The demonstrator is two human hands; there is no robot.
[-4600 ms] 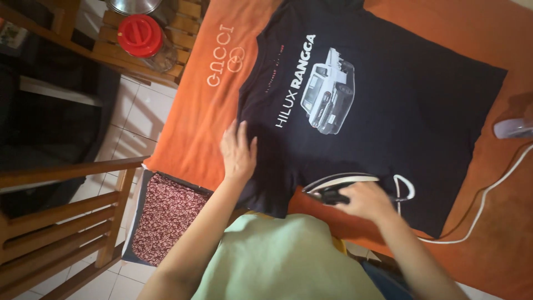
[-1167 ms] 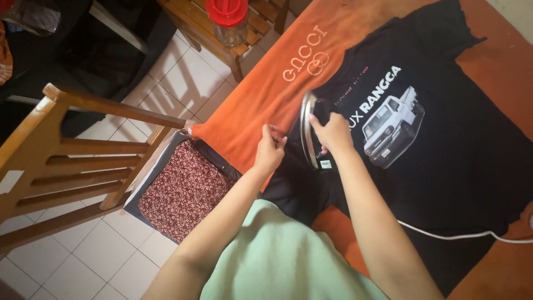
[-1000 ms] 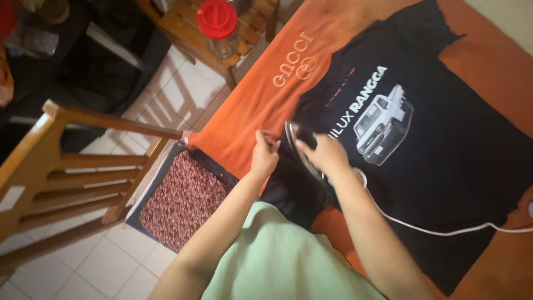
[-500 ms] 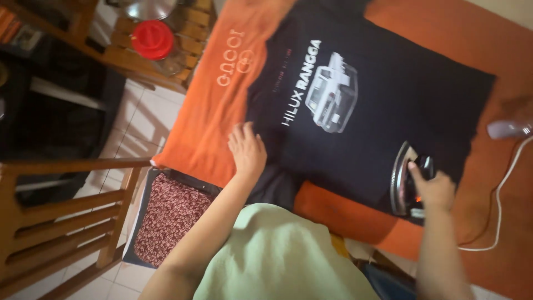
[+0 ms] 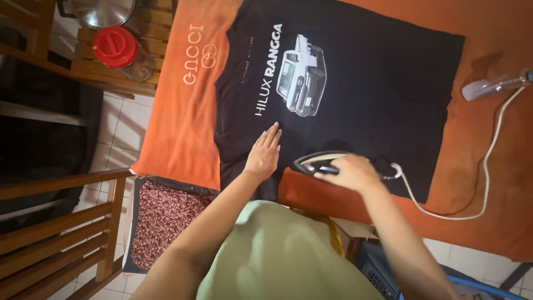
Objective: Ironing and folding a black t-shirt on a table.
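Head view: right hand (image 5: 355, 173) grips iron (image 5: 322, 163); left hand (image 5: 264, 154) flat on black shirt (image 5: 377, 83).

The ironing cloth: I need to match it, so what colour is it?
Orange cloth, seen in the head view.

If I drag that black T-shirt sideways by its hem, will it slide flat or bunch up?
Probably bunches: the black T-shirt lies limp on the orange cloth. The left hand pressing it flat suggests it shifts easily. The iron weighs down the hem.
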